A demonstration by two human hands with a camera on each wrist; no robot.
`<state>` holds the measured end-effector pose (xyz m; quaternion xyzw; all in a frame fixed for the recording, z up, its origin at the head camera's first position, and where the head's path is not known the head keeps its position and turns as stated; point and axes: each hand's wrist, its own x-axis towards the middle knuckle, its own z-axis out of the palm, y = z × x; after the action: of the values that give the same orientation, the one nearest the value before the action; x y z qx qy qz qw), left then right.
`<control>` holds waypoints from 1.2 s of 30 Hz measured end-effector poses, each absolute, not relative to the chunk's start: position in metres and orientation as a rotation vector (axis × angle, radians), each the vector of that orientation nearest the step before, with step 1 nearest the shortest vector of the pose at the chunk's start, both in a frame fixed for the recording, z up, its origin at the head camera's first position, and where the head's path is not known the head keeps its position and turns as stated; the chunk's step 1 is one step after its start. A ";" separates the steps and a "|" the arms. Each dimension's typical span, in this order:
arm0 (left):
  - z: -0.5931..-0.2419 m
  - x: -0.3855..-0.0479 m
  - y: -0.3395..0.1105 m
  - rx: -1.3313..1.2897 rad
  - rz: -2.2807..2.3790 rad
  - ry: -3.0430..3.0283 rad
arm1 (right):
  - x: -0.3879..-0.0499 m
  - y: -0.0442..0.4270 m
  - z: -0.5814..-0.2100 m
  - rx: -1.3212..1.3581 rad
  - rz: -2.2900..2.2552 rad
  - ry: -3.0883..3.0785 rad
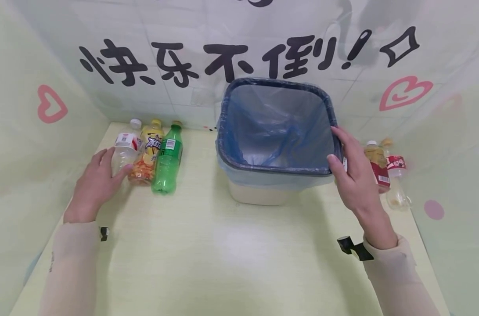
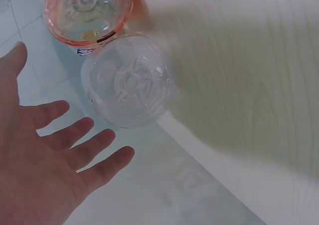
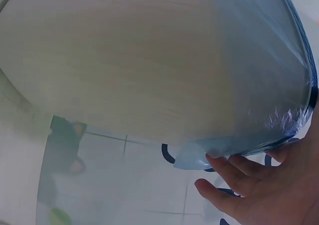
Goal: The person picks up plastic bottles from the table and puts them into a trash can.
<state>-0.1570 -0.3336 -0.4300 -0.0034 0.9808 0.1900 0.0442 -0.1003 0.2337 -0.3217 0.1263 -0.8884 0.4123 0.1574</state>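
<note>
My left hand (image 1: 99,184), fingers spread, is beside a clear plastic bottle (image 1: 125,147) with a white cap. In the left wrist view, a gap shows between the fingertips and that bottle's base (image 2: 132,80). Lying against it are a yellow-labelled bottle (image 1: 146,153) with an orange base and a green bottle (image 1: 170,160). My right hand (image 1: 355,175) holds the right rim of a trash bin (image 1: 259,195) lined with a blue bag (image 1: 271,127). Its thumb and index finger lie over the rim; the right wrist view shows the other fingers (image 3: 234,177) along the outside.
At the right, beyond my right hand, lie a red-and-gold-labelled bottle (image 1: 377,169) and a clear bottle (image 1: 397,193) with a red label. The pale table (image 1: 239,259) meets a printed backdrop (image 1: 192,26) behind and at both sides.
</note>
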 end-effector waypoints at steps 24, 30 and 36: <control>-0.446 -0.168 -0.334 -0.113 0.701 3.066 | -0.101 0.226 -0.329 0.397 1.361 -2.375; -0.450 -0.172 -0.333 -0.089 0.725 3.074 | -0.101 0.225 -0.331 0.394 1.360 -2.370; -0.452 -0.175 -0.332 -0.080 0.706 3.092 | -0.102 0.226 -0.332 0.389 1.366 -2.375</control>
<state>-0.1753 -0.3318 -0.4524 -0.0251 0.9745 0.2225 -0.0153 -0.1015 0.2264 -0.3323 0.1382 -0.8433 0.4850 0.1858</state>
